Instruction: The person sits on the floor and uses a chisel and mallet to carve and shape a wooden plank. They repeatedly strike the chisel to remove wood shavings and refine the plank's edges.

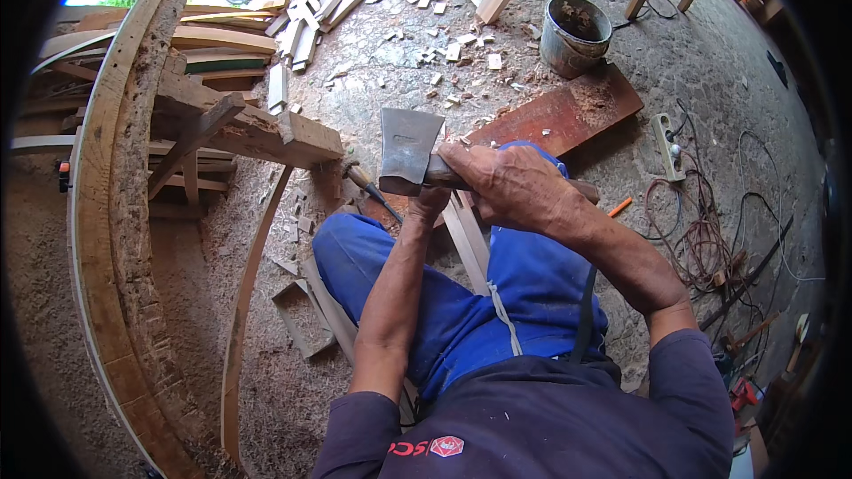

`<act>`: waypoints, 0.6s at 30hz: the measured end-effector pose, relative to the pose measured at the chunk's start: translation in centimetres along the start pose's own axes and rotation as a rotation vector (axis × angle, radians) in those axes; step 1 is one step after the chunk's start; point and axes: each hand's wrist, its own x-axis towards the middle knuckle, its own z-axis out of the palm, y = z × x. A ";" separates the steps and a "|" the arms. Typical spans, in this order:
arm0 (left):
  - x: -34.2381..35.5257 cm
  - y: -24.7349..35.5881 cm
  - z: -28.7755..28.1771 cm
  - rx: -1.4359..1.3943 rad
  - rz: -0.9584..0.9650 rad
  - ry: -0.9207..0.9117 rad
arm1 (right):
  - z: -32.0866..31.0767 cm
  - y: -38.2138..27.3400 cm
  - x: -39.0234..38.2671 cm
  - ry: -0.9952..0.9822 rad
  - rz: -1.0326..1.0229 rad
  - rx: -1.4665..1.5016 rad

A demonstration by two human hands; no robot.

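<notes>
A hatchet with a broad grey steel head is held up over my lap. My right hand is wrapped round its wooden handle close behind the head, and the handle's end sticks out past my wrist. My left hand is just below the hatchet head, which hides most of its fingers. Beside it, a pale wooden strip slants up between my knees; whether that hand grips it is hidden. A chisel-like tool with a wooden handle lies to the left of my hands, its tip pointing toward my knee.
A thick wooden beam and a long curved timber stand at left, with stacked boards behind. Wood offcuts litter the floor ahead. A bucket, a reddish-brown board, a power strip and tangled cables lie right.
</notes>
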 end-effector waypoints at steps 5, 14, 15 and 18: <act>-0.1 2.1 -1.4 -0.193 -0.124 -0.018 | 0.5 -0.6 -0.1 0.015 0.008 -0.028; 8.8 3.8 -3.7 -0.405 -0.284 0.253 | 2.9 2.7 -0.9 0.111 0.207 0.420; 9.3 4.4 -3.6 -0.324 -0.251 0.221 | 2.5 2.6 -1.1 0.154 0.238 0.513; 9.6 7.2 -2.2 -0.216 -0.193 0.174 | 2.1 3.3 -1.7 0.285 0.239 0.521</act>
